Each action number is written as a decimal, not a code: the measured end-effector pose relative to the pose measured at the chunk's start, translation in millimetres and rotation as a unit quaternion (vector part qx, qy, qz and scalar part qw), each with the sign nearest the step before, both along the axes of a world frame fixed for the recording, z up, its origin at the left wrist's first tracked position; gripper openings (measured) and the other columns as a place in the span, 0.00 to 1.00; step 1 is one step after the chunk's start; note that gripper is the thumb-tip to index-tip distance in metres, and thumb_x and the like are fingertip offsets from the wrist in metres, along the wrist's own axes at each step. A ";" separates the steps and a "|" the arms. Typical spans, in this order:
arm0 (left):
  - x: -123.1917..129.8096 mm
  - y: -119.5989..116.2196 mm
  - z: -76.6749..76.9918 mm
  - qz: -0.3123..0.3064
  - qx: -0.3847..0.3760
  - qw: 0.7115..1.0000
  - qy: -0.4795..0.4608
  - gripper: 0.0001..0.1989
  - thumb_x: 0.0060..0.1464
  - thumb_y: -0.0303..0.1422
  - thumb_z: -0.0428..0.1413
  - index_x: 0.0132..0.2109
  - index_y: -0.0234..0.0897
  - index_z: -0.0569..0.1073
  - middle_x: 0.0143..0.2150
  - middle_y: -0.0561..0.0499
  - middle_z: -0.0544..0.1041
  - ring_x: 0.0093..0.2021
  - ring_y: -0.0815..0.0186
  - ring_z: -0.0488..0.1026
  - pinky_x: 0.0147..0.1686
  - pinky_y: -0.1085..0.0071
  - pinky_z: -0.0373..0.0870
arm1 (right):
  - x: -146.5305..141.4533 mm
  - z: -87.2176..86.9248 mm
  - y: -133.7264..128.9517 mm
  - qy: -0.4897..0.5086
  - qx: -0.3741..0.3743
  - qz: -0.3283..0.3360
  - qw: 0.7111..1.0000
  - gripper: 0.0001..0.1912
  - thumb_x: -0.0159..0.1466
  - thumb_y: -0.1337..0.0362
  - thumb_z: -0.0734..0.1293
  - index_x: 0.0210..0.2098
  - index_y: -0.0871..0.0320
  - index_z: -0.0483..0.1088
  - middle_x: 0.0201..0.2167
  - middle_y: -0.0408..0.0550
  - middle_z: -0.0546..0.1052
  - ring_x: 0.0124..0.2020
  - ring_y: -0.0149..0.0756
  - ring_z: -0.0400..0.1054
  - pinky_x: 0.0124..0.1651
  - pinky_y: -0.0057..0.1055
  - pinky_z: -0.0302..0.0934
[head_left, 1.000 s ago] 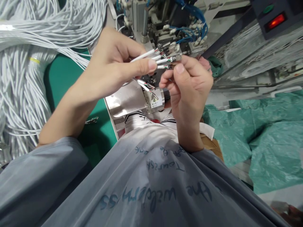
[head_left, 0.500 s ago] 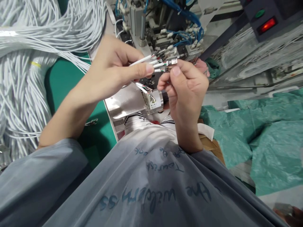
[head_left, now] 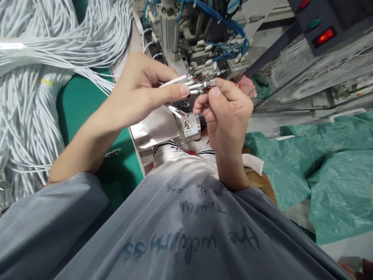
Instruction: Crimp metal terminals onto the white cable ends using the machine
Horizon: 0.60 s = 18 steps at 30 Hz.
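Several white cables [head_left: 177,79] are gripped between the thumb and fingers of my left hand [head_left: 140,91]. Their ends fan out to the right, with short coloured wires and small metal connectors. My right hand [head_left: 229,111] has its thumb and forefinger pinched at the tip of one metal connector [head_left: 209,83]; its other fingers are curled. Below my left thumb, a few more cable ends [head_left: 178,112] hang down at a slant. From behind my left wrist, the cables run back to the large bundle [head_left: 87,46] on the left.
A machine [head_left: 169,31] with blue air tubes stands just beyond my hands. Its metal plate [head_left: 154,126] lies below them. A green mat [head_left: 75,101] carries the cable bundles. At upper right hangs a control box [head_left: 329,27] with a lit red switch. Green plastic sheeting [head_left: 335,175] lies right.
Both hands stay at the cable ends; my right hand has shifted slightly left and down. The connector at its fingertips has dipped a little. The view has moved slightly.
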State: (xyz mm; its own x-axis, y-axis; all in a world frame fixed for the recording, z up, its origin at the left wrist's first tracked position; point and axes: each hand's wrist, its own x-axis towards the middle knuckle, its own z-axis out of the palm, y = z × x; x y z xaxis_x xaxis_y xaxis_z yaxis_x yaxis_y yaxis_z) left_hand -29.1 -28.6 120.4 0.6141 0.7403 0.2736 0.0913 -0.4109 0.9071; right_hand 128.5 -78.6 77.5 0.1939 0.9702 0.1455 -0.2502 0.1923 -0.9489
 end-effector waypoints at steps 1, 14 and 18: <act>0.3 -0.1 -0.1 0.002 0.000 1.000 -0.001 0.21 0.55 0.33 0.55 0.19 0.31 0.58 0.20 0.57 0.48 0.23 0.79 0.45 0.22 0.75 0.39 | 0.5 0.1 -0.2 -0.002 0.001 0.000 1.000 0.11 0.59 0.54 0.67 0.35 0.54 0.69 0.23 0.38 0.73 0.27 0.29 0.70 0.32 0.28 0.68; -0.2 3.2 -5.5 0.017 -0.027 0.999 0.000 0.16 0.52 0.35 0.59 0.21 0.31 0.69 0.18 0.57 0.55 0.21 0.76 0.49 0.19 0.74 0.43 | 9.8 4.9 5.2 -0.129 0.024 -0.021 0.991 0.10 0.62 0.58 0.63 0.27 0.56 0.69 0.24 0.41 0.67 0.27 0.29 0.64 0.33 0.28 0.63; 0.4 3.9 -7.9 -0.011 -0.068 0.997 -0.025 0.12 0.52 0.34 0.59 0.25 0.31 0.74 0.19 0.56 0.61 0.21 0.76 0.53 0.20 0.75 0.47 | 9.1 6.1 4.5 -0.146 0.015 -0.029 0.989 0.11 0.62 0.58 0.62 0.26 0.56 0.68 0.25 0.41 0.67 0.28 0.28 0.63 0.32 0.27 0.63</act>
